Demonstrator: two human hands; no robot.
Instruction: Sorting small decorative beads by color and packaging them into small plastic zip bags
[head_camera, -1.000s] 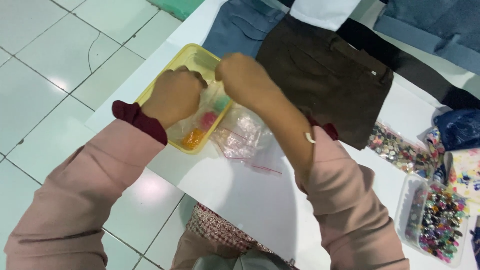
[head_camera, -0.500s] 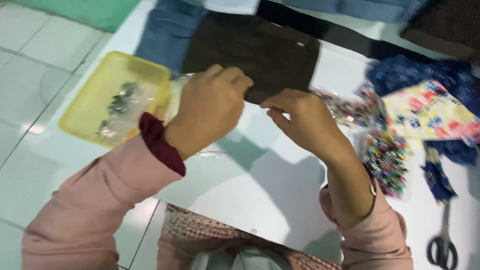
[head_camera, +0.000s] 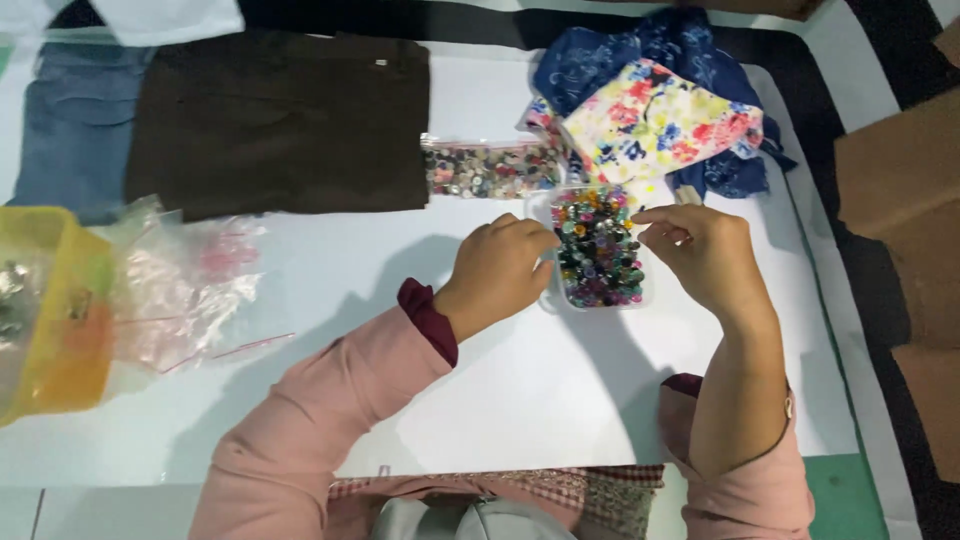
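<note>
Left hand curled against the clear bead box, right hand pinching above it; best steady it.

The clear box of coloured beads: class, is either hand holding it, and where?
The left hand grips the clear bead box at its left edge; the right hand touches its right edge.

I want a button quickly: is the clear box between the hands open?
Open: the clear box shows no lid, its coloured buttons exposed.
</note>
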